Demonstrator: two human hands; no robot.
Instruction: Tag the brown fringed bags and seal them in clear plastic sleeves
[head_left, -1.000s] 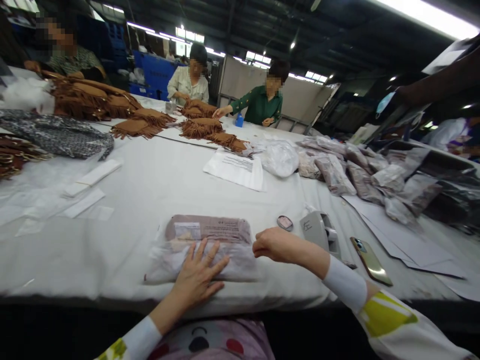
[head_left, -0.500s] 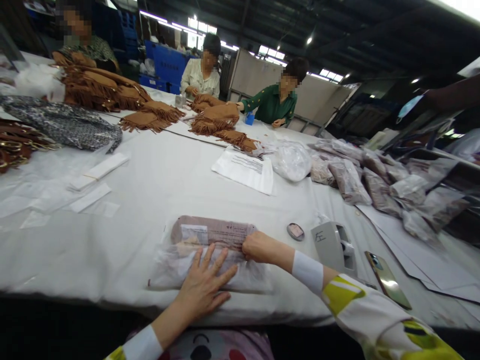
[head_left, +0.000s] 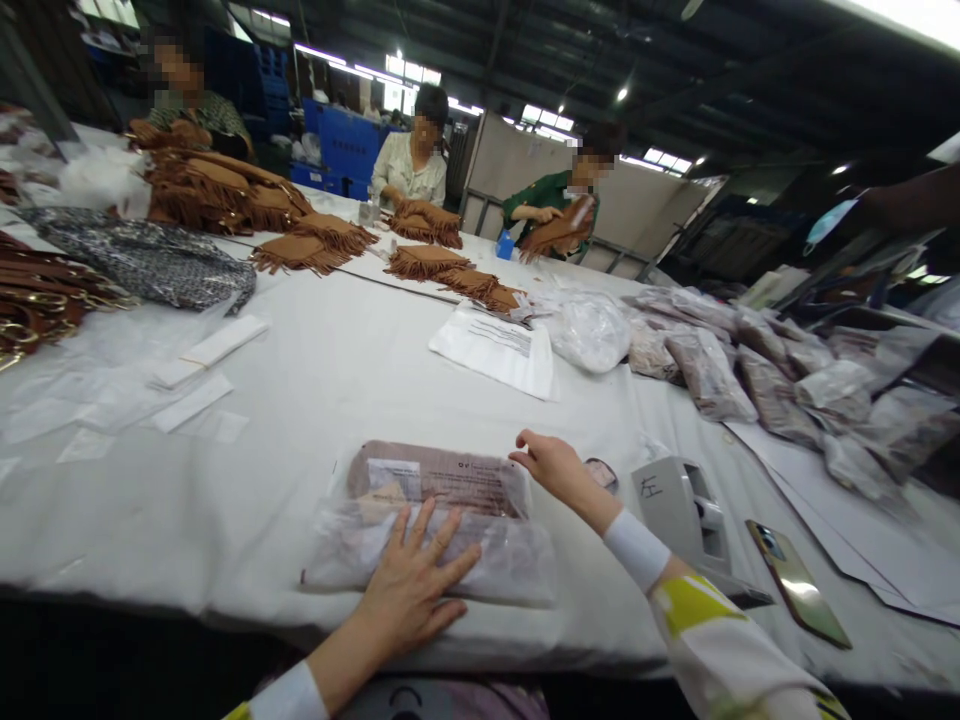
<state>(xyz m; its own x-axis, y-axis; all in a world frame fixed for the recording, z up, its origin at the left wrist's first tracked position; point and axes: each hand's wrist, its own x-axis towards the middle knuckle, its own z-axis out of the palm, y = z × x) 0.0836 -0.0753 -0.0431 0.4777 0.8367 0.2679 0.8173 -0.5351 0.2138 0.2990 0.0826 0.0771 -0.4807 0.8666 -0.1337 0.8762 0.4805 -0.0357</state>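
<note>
A clear plastic bag (head_left: 517, 570) with a brown item (head_left: 442, 465) inside lies near the table's front edge, its lower part folded over the item. Printed text and a white label show through the plastic. My left hand (head_left: 420, 575) rests flat on the bag with its fingers spread, holding nothing. Just beyond the bag's upper right corner is my right hand (head_left: 555, 470), raised a little off it. Its fingers are curled, thumb and forefinger close together; whatever they may hold is too small to make out.
Right of my hands are a round tape piece (head_left: 602, 475), a grey dispenser (head_left: 679, 510) and a phone (head_left: 799, 580). Bagged items (head_left: 712, 370) pile up at the right. A white printed bag (head_left: 491, 350) lies ahead. Co-workers handle brown fringed pieces (head_left: 319, 242) across the table.
My right hand has left the bag and moved right and slightly up. My left hand stays flat on it. Across the table, a person in green has lifted a brown fringed piece.
</note>
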